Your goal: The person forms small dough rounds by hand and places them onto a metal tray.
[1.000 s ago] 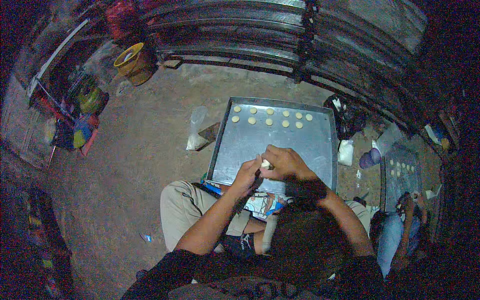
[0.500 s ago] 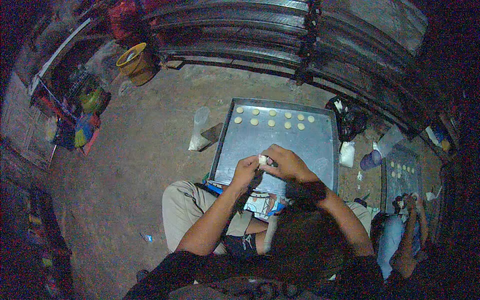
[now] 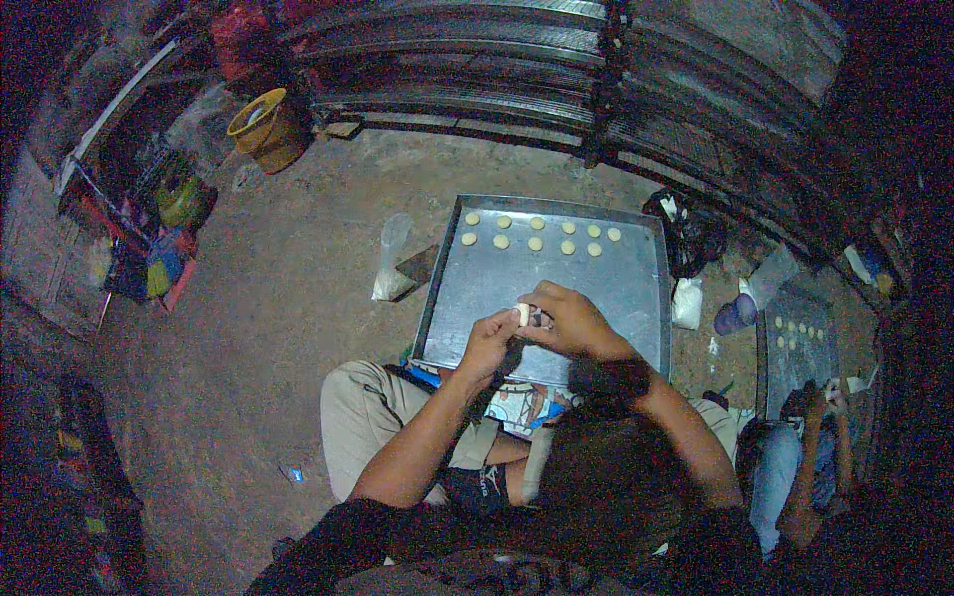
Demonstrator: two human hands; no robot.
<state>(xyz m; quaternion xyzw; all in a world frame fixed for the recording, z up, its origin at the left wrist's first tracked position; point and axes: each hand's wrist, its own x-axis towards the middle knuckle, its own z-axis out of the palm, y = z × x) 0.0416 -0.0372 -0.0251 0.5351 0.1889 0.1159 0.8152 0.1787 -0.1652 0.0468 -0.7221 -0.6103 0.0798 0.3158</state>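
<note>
Over the near half of a wide metal baking tray [image 3: 487,288], my two hands meet. Between them is a small pale piece of dough [image 3: 524,314]. My left hand [image 3: 487,343] pinches it at the fingertips. From the other side, the curled fingers of my right hand [image 3: 574,323] close around it, and part of the dough is hidden by them. Toward the tray's far edge lie two rows of small flat dough rounds [image 3: 537,223], spaced apart. The tray's near side rests by my crossed legs.
Left of the tray is a clear plastic bag [image 3: 393,283] with white contents; right, a white bag [image 3: 688,303] and black plastic bag [image 3: 686,233]. A person's hands [image 3: 833,395] work beside another tray [image 3: 785,363]. Metal racks [image 3: 477,94] and a yellow bucket [image 3: 268,134] stand farther back.
The dough piece has turned a little between my fingers and looks more upright. My hands stay in nearly the same place over the tray. The whole view shifts slightly.
</note>
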